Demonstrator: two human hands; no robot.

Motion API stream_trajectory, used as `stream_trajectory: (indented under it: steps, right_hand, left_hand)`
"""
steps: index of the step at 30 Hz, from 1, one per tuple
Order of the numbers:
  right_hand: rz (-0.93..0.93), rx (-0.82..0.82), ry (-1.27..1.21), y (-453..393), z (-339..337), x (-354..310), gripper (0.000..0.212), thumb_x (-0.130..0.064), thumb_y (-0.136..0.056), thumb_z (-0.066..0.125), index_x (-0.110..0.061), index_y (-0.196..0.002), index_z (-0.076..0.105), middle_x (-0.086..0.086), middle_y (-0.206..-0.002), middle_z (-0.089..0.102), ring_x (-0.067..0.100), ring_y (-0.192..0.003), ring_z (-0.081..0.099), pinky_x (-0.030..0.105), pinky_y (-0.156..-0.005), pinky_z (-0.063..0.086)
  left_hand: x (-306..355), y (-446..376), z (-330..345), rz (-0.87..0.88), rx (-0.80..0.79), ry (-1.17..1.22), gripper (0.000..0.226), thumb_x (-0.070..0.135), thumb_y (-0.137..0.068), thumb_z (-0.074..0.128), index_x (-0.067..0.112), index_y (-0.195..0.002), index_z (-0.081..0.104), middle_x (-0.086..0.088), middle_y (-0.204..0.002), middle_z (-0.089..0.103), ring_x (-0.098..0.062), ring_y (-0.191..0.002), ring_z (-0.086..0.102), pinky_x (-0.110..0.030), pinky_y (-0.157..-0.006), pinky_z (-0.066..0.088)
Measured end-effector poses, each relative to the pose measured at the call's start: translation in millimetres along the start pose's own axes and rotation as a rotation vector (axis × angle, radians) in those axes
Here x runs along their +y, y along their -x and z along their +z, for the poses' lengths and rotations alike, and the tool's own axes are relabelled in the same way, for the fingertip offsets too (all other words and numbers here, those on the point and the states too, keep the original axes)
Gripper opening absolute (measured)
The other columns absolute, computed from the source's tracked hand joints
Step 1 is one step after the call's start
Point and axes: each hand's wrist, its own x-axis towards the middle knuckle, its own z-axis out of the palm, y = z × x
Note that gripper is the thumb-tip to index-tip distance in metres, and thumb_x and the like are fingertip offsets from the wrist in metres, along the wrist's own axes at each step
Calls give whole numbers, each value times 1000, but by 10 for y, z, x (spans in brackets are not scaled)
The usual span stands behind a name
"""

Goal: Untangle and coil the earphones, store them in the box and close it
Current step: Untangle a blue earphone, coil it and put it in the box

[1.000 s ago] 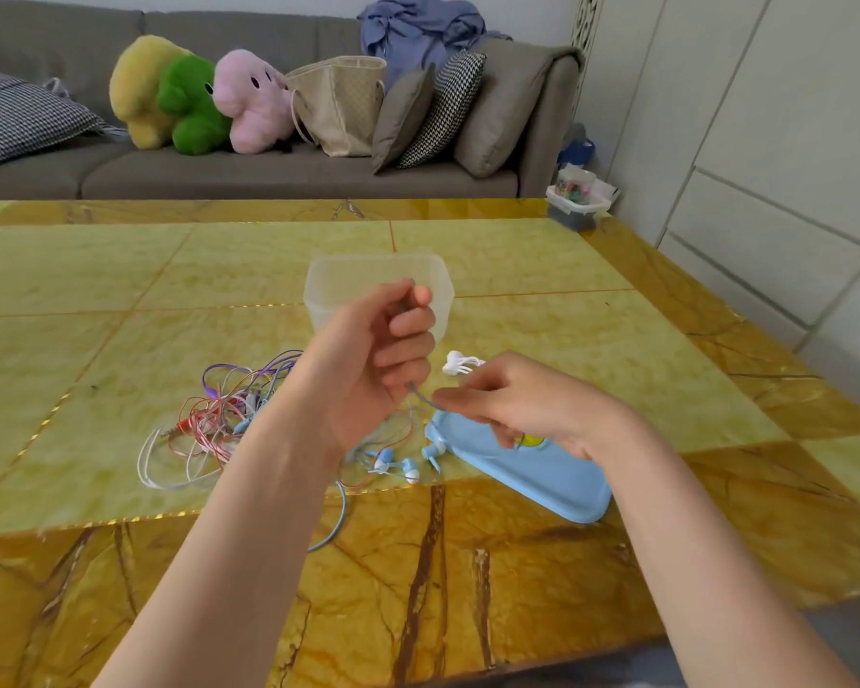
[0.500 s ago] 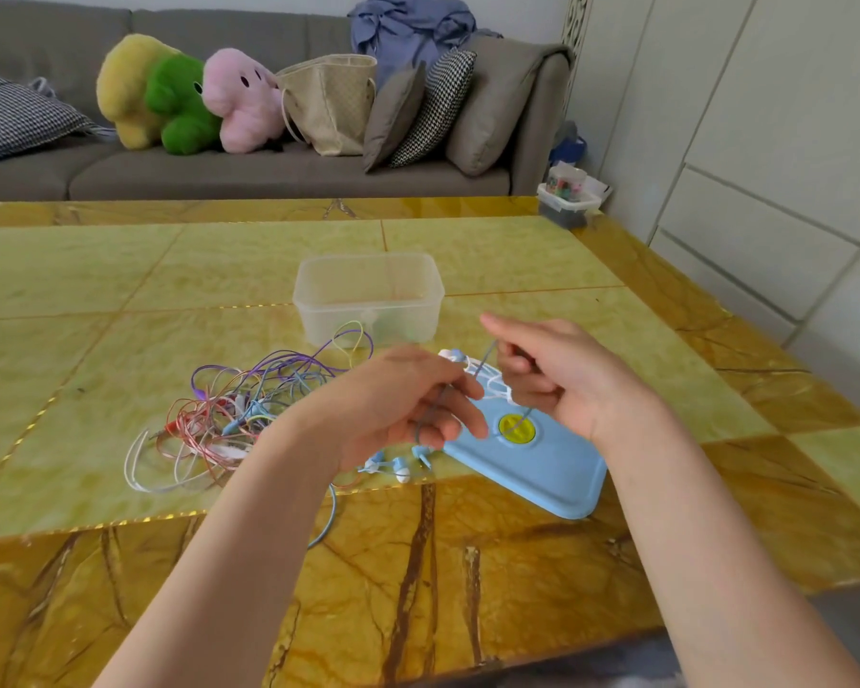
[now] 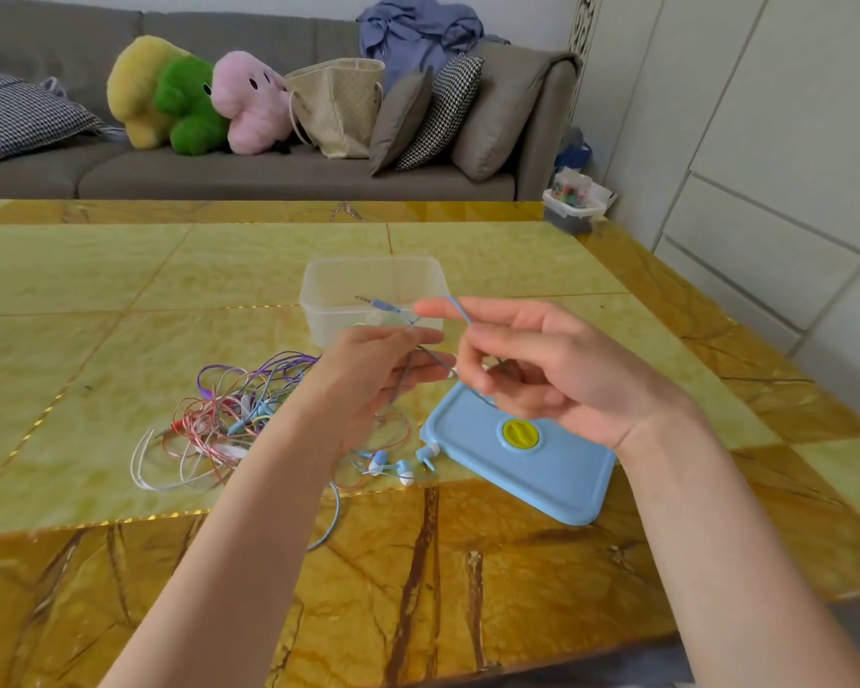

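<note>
Yellow marble-pattern table point(image 3: 120, 290) — left hand point(image 3: 368, 379) pinches thin blue earphone cable point(image 3: 460, 310), plug end up; right hand point(image 3: 542, 369) hooks it, nearer clear plastic box point(image 3: 328, 315) behind — light-blue lid point(image 3: 542, 474) below.

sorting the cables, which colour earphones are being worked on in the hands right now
The blue earphones: their cord runs between the left hand and right hand, plug raised before the clear box. The red, purple and white ones lie in the tangled pile on the table.
</note>
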Motion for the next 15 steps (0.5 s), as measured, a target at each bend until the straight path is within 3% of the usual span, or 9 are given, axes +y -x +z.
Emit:
stream_trajectory:
  steps: [4,7,10,15]
  right_hand:
    - [50,4,46,60,-61,-40,34,-19,-92,45,-15,-121,60,4,-52,50,6,-32,17,14,-32,18]
    - [-2,86,20,118,-145,-109,31,-26,-85,48,-11,-102,69,1,-43,41,5,-32,18,14,-31,13]
    - [-39,78,-26,126,-172,-109,27,-25,-85,49,-12,-83,72,-3,-39,34,2,-30,20,17,-34,8]
    - [21,-82,-12,67,-98,-22,26,-25,-89,50,-13,-81,72,-3,-42,35,5,-34,18,17,-34,12]
  left_hand:
    - [-61,-67,-47,23,121,-250,20,15,-96,47,16,-88,65,0,-68,71,-9,-62,68,-21,-74,51]
    - [-73,-96,-105,55,185,-332,21,14,-96,46,17,-87,65,5,-61,70,-7,-57,68,-26,-76,51]
    - [-18,-92,-146,46,104,12,22,15,-98,43,10,-99,64,-4,-78,73,-11,-71,71,-26,-78,54]
    - [85,-96,-184,9,-46,675,23,14,-97,41,4,-101,62,-14,-96,72,-24,-86,71,-39,-79,56]
